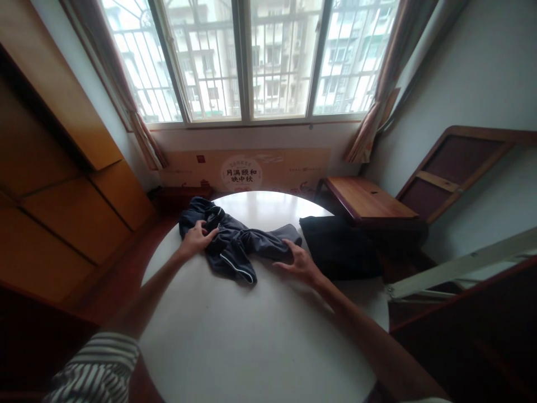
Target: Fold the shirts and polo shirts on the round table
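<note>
A crumpled dark navy and grey shirt (241, 242) with white piping on its collar and sleeve lies across the far part of the white round table (251, 330). At its collar end rests my left hand (196, 240), thumb and fingers apart on the cloth. My right hand (300, 264) is beside the other end, the grey hem, with thumb and fingers spread. Whether its fingertips touch the hem is hard to tell. Just right of that hand lies a folded black garment (342, 247), flat near the table's edge.
Beyond the table stand a low wooden table (369, 197) and a leaning brown-framed panel (455, 168) on the right. Wooden cabinets (54, 224) line the left. A barred window (247, 61) with tied curtains is ahead, above a printed banner (281, 165).
</note>
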The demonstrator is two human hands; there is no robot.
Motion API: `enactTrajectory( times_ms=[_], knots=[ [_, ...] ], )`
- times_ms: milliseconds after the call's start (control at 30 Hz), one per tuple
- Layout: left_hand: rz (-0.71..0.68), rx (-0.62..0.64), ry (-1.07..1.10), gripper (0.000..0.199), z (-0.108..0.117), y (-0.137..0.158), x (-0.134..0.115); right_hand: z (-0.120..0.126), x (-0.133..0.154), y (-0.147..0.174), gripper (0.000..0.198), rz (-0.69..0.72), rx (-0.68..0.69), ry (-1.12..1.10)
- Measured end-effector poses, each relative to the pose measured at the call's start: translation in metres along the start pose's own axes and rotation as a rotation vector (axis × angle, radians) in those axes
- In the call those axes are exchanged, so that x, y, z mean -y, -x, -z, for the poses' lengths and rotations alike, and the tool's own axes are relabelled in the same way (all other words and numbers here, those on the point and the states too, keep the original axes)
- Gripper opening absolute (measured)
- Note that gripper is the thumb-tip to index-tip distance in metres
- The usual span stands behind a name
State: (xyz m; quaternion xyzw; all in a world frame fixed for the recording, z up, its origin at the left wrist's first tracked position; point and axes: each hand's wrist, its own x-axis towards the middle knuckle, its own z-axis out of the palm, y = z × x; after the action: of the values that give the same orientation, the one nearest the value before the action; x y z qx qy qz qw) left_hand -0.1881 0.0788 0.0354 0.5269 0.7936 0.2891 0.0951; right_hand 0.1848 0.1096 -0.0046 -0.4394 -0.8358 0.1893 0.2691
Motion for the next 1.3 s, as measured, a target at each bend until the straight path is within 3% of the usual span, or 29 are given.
enactTrajectory(
  times_ms=[100, 200, 333, 400, 500, 567, 600, 767, 833, 900, 1000, 1067, 1200, 1267, 1300],
  knots=[
    [0.039, 0.026, -0.061, 0.084, -0.017, 0.012, 0.006, 0.005, 0.024, 0.006, 0.041, -0.029, 0.161, 0.224],
    [0.048, 0.072, -0.057, 0.095, -0.02, 0.009, 0.008, 0.015, 0.06, 0.019, 0.023, 0.102, 0.328, 0.349],
    [-0.091, 0.234, 0.069, 0.059, -0.02, 0.005, 0.0, 0.031, 0.099, 0.04, 0.024, 0.439, 0.561, 0.17],
    [-0.21, 0.249, 0.21, 0.046, -0.018, 0.01, -0.01, 0.039, 0.102, 0.041, 0.026, 0.502, 0.566, 0.0],
    [-0.349, 0.295, 0.479, 0.043, -0.012, 0.024, -0.031, 0.042, 0.086, 0.025, 0.032, 0.384, 0.286, -0.135],
    [-0.337, 0.37, 0.615, 0.043, -0.006, 0.035, -0.044, 0.037, 0.067, 0.01, 0.035, 0.269, 0.127, -0.18],
    [-0.31, 0.424, 0.681, 0.043, -0.003, 0.041, -0.048, 0.033, 0.058, 0.004, 0.037, 0.209, 0.111, -0.212],
    [-0.188, 0.637, 0.972, 0.05, 0.009, 0.064, -0.062, 0.009, 0.041, 0.003, 0.085, -0.036, 0.392, -0.483],
    [-0.211, 0.682, 0.978, 0.049, 0.012, 0.073, -0.069, 0.005, 0.05, 0.01, 0.105, -0.021, 0.505, -0.643],
    [-0.323, 0.74, 0.873, 0.044, 0.012, 0.084, -0.079, 0.003, 0.062, 0.014, 0.11, 0.026, 0.534, -0.784],
    [-0.595, 0.804, 0.612, 0.041, 0.011, 0.1, -0.095, 0.003, 0.071, 0.013, 0.089, 0.077, 0.395, -0.901],
    [-0.713, 0.816, 0.497, 0.041, 0.012, 0.109, -0.101, 0.004, 0.069, 0.011, 0.074, 0.074, 0.38, -0.95],
    [-0.772, 0.943, 0.4, 0.035, 0.036, 0.113, -0.098, 0.018, 0.063, 0.018, 0.045, 0.04, 0.493, -0.944],
    [-0.794, 1.001, 0.38, 0.032, 0.055, 0.107, -0.096, 0.034, 0.068, 0.025, 0.034, 0.085, 0.467, -0.891],
    [-0.796, 0.965, 0.386, 0.031, 0.065, 0.101, -0.096, 0.043, 0.073, 0.027, 0.031, 0.121, 0.438, -0.854]
  ],
)
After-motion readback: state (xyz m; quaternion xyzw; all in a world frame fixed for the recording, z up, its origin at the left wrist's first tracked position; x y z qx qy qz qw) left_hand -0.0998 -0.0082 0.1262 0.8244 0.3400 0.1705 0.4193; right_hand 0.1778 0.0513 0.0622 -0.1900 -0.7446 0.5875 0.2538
